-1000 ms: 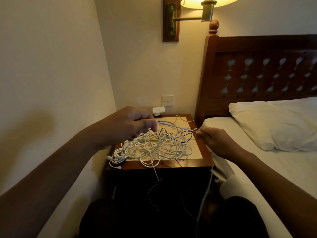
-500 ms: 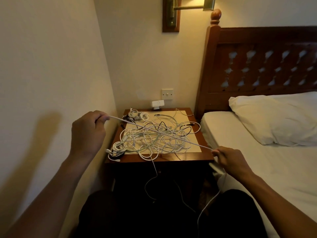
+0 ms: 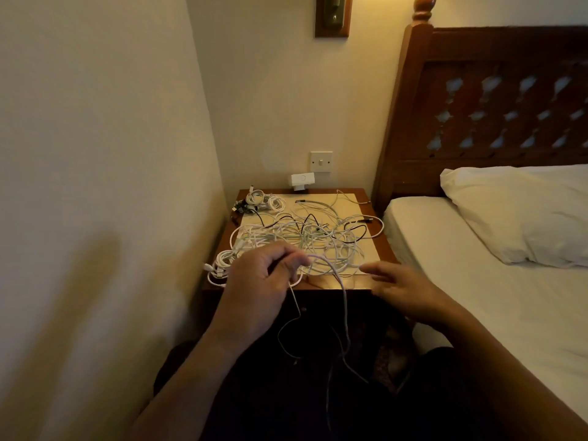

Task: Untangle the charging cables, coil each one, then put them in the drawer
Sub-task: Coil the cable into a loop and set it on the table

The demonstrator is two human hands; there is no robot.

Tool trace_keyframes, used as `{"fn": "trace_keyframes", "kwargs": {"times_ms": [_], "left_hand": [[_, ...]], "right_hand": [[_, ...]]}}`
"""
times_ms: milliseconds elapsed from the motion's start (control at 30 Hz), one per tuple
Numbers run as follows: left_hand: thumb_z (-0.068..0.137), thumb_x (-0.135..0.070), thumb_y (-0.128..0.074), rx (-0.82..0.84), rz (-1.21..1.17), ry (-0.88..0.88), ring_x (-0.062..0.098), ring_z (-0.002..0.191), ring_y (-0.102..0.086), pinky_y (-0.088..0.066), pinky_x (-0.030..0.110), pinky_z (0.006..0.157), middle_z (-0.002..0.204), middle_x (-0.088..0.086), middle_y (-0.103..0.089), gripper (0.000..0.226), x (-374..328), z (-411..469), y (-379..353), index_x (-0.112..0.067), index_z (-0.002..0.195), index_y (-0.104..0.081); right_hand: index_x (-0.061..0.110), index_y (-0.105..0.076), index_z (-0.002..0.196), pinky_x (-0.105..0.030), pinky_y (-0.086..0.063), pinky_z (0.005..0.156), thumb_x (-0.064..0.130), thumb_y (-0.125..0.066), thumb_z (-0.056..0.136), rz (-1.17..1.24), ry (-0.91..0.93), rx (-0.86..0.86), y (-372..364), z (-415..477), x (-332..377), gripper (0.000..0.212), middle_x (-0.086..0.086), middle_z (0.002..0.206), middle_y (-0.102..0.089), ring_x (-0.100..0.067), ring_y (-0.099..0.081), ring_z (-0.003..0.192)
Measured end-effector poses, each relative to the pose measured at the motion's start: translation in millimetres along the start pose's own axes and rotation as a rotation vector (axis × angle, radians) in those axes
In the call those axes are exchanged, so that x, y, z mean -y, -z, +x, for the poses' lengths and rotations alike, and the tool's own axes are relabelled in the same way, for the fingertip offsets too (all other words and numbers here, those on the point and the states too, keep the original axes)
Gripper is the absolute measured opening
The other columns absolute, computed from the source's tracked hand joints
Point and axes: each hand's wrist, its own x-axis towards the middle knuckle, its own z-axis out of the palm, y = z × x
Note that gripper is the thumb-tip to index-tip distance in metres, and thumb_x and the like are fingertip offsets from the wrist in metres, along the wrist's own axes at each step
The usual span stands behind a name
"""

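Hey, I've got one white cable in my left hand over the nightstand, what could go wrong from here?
1. The white cable that your left hand pinches hangs down into the dark beside another loose strand, where the two could knot.
2. The coiled bundle sits at the front left edge of the nightstand, so a tug might drag it off.
3. Your right hand is open and holds nothing, so pulling one-handed may tighten the tangle.

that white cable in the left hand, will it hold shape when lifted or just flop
Probably floppy: the white cable droops straight down from the left hand past the nightstand edge. Likely light, since a pinch carries it. It may drag the tangle if snagged.
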Motion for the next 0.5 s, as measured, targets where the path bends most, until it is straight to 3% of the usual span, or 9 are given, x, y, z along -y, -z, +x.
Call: {"fn": "trace_keyframes", "kwargs": {"times_ms": [67,167,267,367,433,500], "left_hand": [[0.101,-0.030,-0.061,0.016,-0.005,0.002,0.001,0.065,-0.056,-0.046,0.017,0.065,0.071,-0.013,-0.064,0.017,0.6,1.8,-11.4,-0.030,0.093,-0.076],[0.100,-0.029,-0.062,-0.049,0.021,-0.001,0.001,0.068,-0.058,-0.041,0.011,0.062,0.071,-0.014,-0.064,0.015,1.0,9.9,-11.2,-0.029,0.094,-0.076],[0.098,-0.032,-0.066,-0.063,0.249,-0.003,0.002,0.076,-0.062,-0.042,0.010,0.065,0.077,-0.017,-0.068,0.012,13.2,12.0,-4.0,-0.027,0.095,-0.076],[0.102,-0.041,-0.057,0.112,0.505,0.126,0.006,0.075,-0.061,-0.044,0.023,0.068,0.076,-0.013,-0.066,0.026,27.3,1.8,-10.0,-0.027,0.083,-0.069],[0.104,-0.039,-0.054,0.240,0.345,0.218,0.002,0.063,-0.057,-0.039,0.018,0.059,0.067,-0.014,-0.062,0.030,24.2,-5.3,-12.8,-0.024,0.085,-0.071],[0.105,-0.031,-0.053,0.295,-0.170,0.348,0.005,0.049,-0.045,-0.034,0.018,0.051,0.059,-0.010,-0.054,0.029,13.6,-8.6,-7.7,-0.013,0.092,-0.071]], "right_hand": [[0.040,-0.062,0.135,-0.037,-0.046,0.108,0.032,-0.053,0.106,0.295,0.163,0.086,-3.8,-16.3,47.5,0.031,0.016,0.134,-0.066,-0.006,-0.057,0.130],[0.025,-0.071,0.119,-0.036,-0.053,0.099,0.036,-0.047,0.107,0.307,0.254,0.180,-14.0,-34.6,84.4,0.029,0.007,0.103,-0.076,-0.009,-0.070,0.104],[0.022,-0.075,0.100,-0.040,-0.064,0.075,0.029,-0.056,0.104,0.301,0.316,-0.062,-11.7,-38.4,90.4,0.021,0.006,0.075,-0.070,-0.013,-0.070,0.072],[0.027,-0.075,0.105,-0.017,-0.056,0.064,0.029,-0.062,0.100,0.095,0.408,-0.287,-13.3,-33.3,91.2,0.013,0.016,0.075,-0.065,-0.002,-0.068,0.073],[0.026,-0.074,0.112,-0.008,-0.048,0.069,0.027,-0.062,0.101,-0.005,0.462,-0.401,-20.5,-25.1,86.0,0.016,0.023,0.083,-0.063,0.005,-0.063,0.084],[0.027,-0.073,0.110,-0.009,-0.045,0.070,0.027,-0.063,0.101,0.022,0.449,-0.453,-25.1,-16.5,74.5,0.014,0.021,0.086,-0.065,0.004,-0.063,0.086]]}}
